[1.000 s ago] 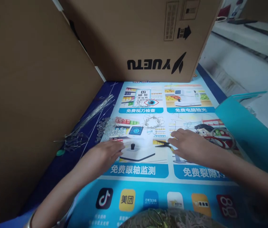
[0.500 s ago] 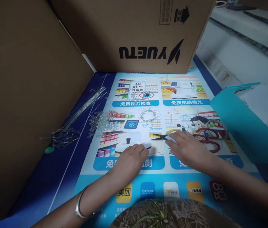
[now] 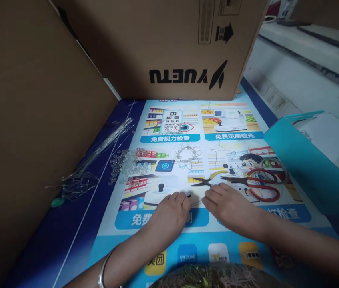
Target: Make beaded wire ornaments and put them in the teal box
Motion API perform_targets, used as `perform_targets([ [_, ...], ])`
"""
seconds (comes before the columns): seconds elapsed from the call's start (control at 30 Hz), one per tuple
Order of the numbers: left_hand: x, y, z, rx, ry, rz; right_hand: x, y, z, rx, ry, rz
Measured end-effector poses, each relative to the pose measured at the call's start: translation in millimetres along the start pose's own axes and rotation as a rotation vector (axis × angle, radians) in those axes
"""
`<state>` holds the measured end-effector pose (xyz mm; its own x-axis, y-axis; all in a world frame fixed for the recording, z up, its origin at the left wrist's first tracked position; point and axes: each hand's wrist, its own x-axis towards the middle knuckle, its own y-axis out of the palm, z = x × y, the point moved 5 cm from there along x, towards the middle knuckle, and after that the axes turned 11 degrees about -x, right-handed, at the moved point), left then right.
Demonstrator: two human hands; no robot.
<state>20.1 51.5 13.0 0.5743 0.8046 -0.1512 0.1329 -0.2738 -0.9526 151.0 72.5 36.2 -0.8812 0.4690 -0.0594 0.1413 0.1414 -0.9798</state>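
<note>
My left hand (image 3: 173, 210) is closed, fingers curled down in a pinch just above the printed mat. Close by on the right, my right hand (image 3: 227, 206) is also closed, its fingertips pointing toward the left ones. A faint thin wire (image 3: 197, 203) shows in the gap between them; its ends are hidden by the fingers. Just beyond lie small pliers (image 3: 201, 182) with black jaws and yellow grips. Red-handled scissors (image 3: 247, 182) rest beyond my right hand. Farther up sits a flower-shaped ring of wire and clear beads (image 3: 187, 155).
Loose clear beads (image 3: 130, 166) are heaped at the left. A bundle of thin wires (image 3: 106, 142) lies beside a wire piece (image 3: 79, 186) on the blue border. A cardboard box (image 3: 181, 48) stands at the back, a teal box (image 3: 297, 164) at the right.
My right hand has moved off the pliers, left and nearer to my left hand. The pliers stay on the mat, and the scissors show more fully. The view has tilted slightly.
</note>
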Motion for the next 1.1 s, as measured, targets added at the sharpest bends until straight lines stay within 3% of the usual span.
perform_targets([
  [0.2,0,-5.0,1,-0.056,-0.025,0.014,15,-6,22,-0.164,-0.082,0.049],
  [0.33,0,-8.7,1,-0.078,-0.025,0.040,30,-3,30,-0.190,-0.022,0.078],
  [0.43,-2,-5.2,4,-0.089,-0.036,0.043,34,-4,29,-0.176,-0.007,0.072],
  [0.7,-4,1.0,6,-0.123,-0.048,0.093,19,-22,22,-0.061,-0.198,-0.008],
  [1.1,-9,16.9,6,-0.073,0.028,0.016,18,-21,18,-0.020,-0.159,-0.105],
])
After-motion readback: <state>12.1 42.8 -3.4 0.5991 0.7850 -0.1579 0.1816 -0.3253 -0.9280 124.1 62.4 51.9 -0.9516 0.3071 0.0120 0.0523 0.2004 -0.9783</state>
